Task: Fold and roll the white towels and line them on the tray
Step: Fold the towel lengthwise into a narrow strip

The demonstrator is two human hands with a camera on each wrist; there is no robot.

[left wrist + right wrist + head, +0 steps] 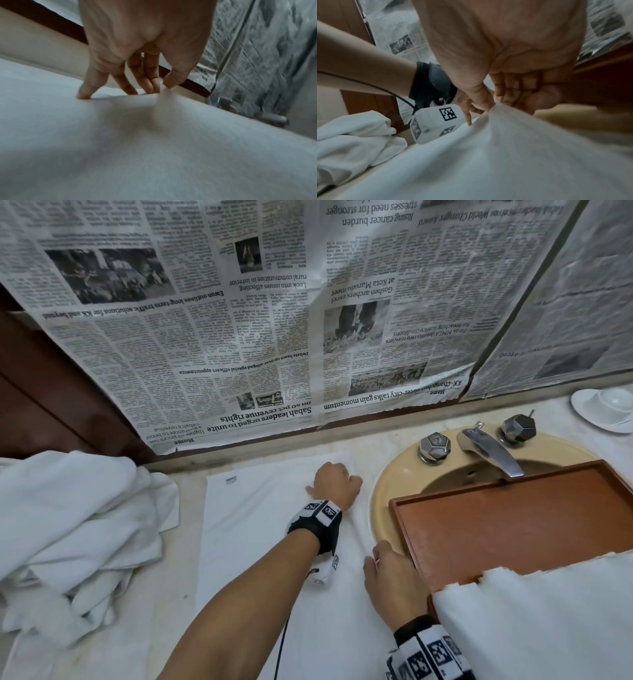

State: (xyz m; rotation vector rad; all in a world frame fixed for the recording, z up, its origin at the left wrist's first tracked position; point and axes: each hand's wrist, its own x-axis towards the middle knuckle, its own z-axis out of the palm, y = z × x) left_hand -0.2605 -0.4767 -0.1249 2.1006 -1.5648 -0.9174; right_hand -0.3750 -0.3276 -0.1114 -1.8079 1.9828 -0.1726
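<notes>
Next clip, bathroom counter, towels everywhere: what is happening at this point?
A person is working on a white towel spread flat on the counter beside the sink. Both hands pinch its right edge: the left hand farther back, the right hand nearer the wooden tray. The tray holds no rolled towels yet. More crumpled towels wait on the left.

Flat towel (pixel 260 529) lies on the counter (pixel 178 542), centre. Heap of towels (pixel 68 518) on the counter just left of it, touching its left edge. Sink (pixel 387 484) sits right of the flat towel; tray (pixel 507 525) lies across the sink, in front of the faucet (pixel 489 451). Newspaper (pixel 239 320) hangs behind the counter. Dish (pixel 603 409) far right, behind the sink. Left hand (pixel 337 482) on the towel's far right part, right hand (pixel 394 580) nearer, at the tray's left edge.
</notes>
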